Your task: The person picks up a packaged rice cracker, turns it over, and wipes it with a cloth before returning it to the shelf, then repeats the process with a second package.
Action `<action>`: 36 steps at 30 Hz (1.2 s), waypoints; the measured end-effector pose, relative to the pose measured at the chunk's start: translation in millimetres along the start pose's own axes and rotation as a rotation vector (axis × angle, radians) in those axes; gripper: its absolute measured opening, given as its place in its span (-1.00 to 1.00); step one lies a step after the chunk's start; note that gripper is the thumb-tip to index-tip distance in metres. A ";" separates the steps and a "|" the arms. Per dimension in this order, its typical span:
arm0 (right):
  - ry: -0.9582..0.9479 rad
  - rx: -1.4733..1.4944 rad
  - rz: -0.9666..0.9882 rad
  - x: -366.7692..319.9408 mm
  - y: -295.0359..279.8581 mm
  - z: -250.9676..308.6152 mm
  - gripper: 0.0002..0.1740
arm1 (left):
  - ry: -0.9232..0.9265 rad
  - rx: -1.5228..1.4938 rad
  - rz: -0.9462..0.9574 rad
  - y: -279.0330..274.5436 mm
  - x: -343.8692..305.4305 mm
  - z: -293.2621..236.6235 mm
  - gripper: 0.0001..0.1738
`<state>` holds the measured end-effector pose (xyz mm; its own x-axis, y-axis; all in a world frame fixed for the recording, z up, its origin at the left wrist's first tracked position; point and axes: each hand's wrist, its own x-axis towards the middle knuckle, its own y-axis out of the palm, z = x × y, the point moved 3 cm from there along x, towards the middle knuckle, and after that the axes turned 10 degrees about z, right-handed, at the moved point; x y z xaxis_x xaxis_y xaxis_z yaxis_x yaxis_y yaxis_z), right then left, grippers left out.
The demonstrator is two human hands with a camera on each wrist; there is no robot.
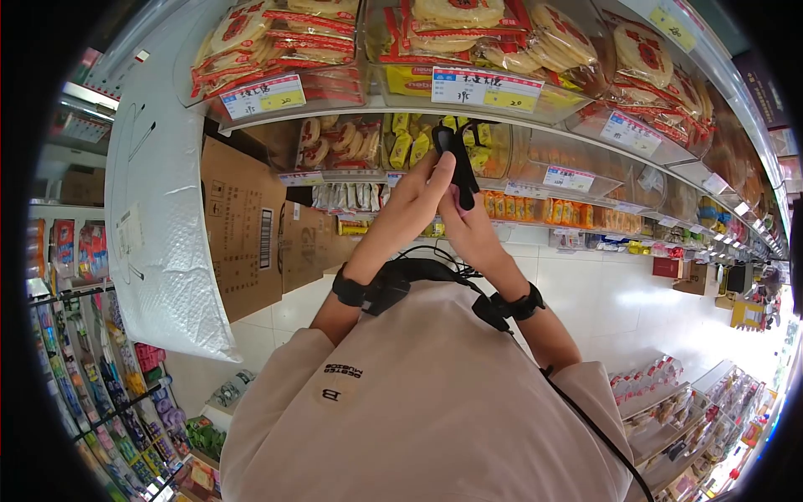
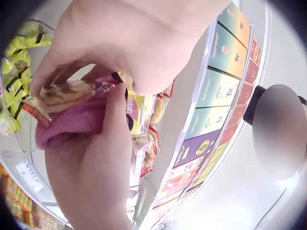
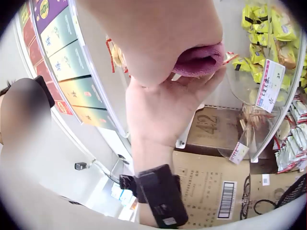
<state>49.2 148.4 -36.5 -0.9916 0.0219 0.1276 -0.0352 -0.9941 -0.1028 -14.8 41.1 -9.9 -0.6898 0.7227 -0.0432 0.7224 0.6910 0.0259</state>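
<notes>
While both hands meet just below the shelf [image 1: 368,105], left hand [image 1: 411,199] pinches packet [image 2: 60,96] onto cloth [image 2: 72,125]; right hand [image 1: 470,227] clasps cloth underneath. Probably best: light pinch, support from below, don't crush contents.

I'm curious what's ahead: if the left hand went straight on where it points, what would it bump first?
Probably the clear bin of yellow snack packets, just beyond the left hand and the pink cloth it grips, though depth is unclear.
</notes>
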 end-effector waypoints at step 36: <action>0.316 0.413 -0.031 15.5 -35.0 -19.2 -0.82 | 0.086 0.191 -0.292 -32.6 7.0 28.5 -0.48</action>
<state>32.7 185.6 -49.9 -0.9823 0.0194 -0.1863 -0.0762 -0.9501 0.3026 -41.8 23.2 -39.5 -0.8640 0.4995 0.0632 0.4849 0.8593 -0.1627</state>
